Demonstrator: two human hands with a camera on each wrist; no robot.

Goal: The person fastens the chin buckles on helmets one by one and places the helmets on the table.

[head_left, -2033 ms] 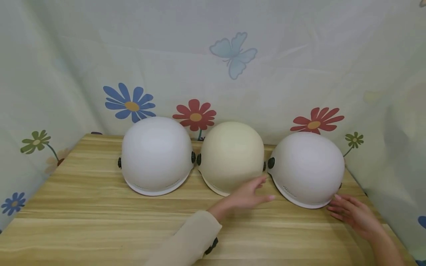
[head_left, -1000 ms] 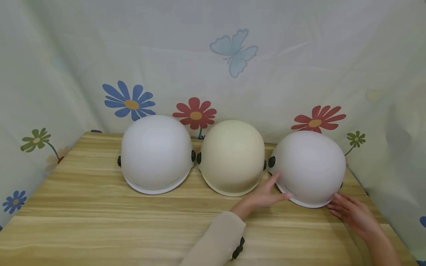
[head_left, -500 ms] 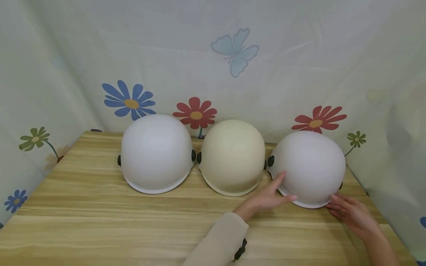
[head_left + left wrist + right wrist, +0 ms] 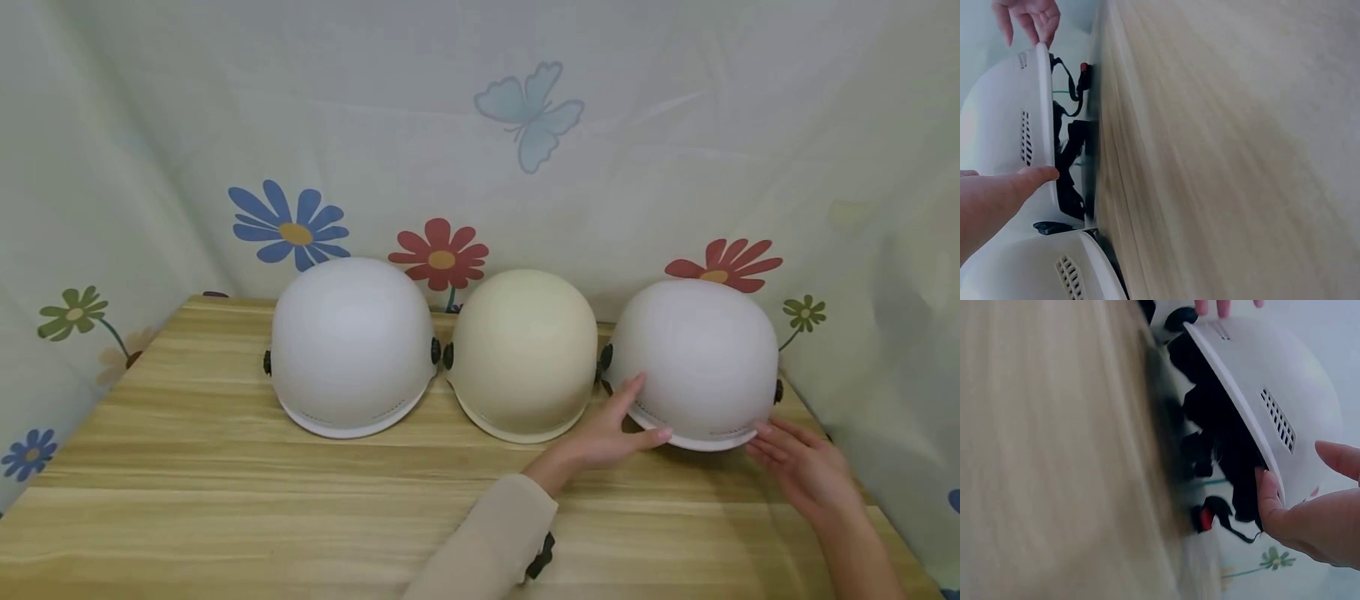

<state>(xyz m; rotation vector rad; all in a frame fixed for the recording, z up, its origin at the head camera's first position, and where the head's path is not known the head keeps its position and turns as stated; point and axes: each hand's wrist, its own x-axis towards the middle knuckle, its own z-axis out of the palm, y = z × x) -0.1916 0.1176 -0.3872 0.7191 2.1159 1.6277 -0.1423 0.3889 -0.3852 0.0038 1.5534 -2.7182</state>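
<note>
White helmet (image 4: 701,358) above wooden table (image 4: 285,508), right hand (image 4: 812,471) pinching its rim (image 4: 1239,397), left hand (image 4: 602,437) spread against it

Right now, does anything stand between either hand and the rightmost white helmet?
Nothing visible does. The left hand touches the rightmost white helmet on its near left side, and the right hand grips it at the right. The cream helmet sits close by on the left, not in between.

No lettering, brand, number or sign could be read on the cream helmet (image 4: 525,354), the left white helmet (image 4: 352,346) and right white helmet (image 4: 697,358) flanking it, or the cloth (image 4: 637,167) behind it.
</note>
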